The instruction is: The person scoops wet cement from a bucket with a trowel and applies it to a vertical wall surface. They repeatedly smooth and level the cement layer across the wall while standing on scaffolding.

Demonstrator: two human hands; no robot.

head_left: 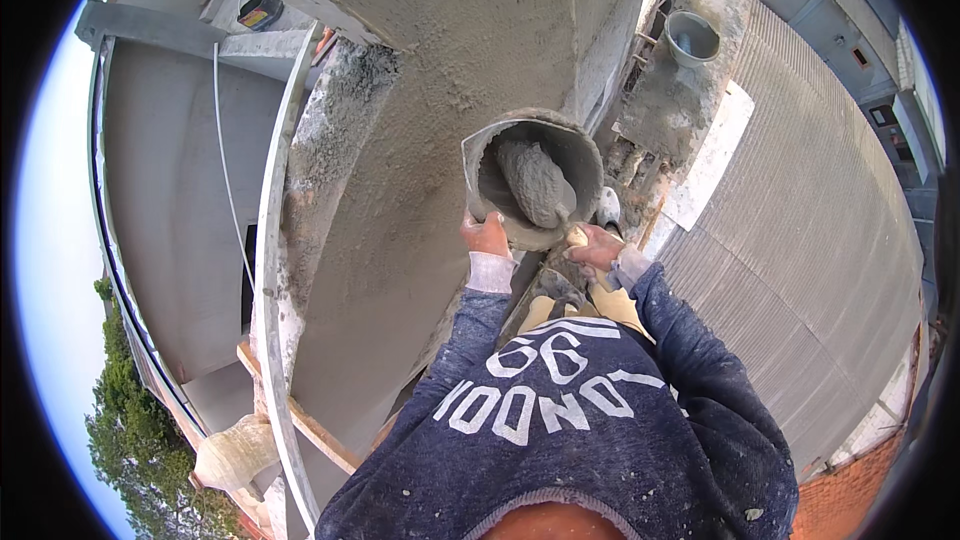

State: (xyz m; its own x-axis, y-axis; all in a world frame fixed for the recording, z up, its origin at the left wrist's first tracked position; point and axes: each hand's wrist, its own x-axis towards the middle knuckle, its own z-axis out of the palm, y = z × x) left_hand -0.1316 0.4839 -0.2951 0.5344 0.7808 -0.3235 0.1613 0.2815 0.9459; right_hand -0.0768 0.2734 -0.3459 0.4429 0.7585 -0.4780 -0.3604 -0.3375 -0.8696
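Note:
A mortar-caked bucket (585, 145) is tilted in front of my body, its mouth facing me. My left hand (487, 236) is closed on its near left rim. At the near right rim, my right hand (596, 246) is closed around the pale handle of a trowel (568, 198). The trowel's blade is inside the bucket, mostly hidden under a heaped lump of wet grey mortar (532, 182). More mortar coats the bucket's inner wall. Beyond the bucket rises a rough, freshly plastered wall (490, 30).
A second bucket (692, 38) stands on a mortar-stained plank (660, 125) at the far right. Corrugated roofing (790, 210) spreads on the right. A long pale straightedge-like bar (270, 270) runs along the left. At lower left, a cloth-like pale item (235, 452) lies near a wooden strip (325, 437).

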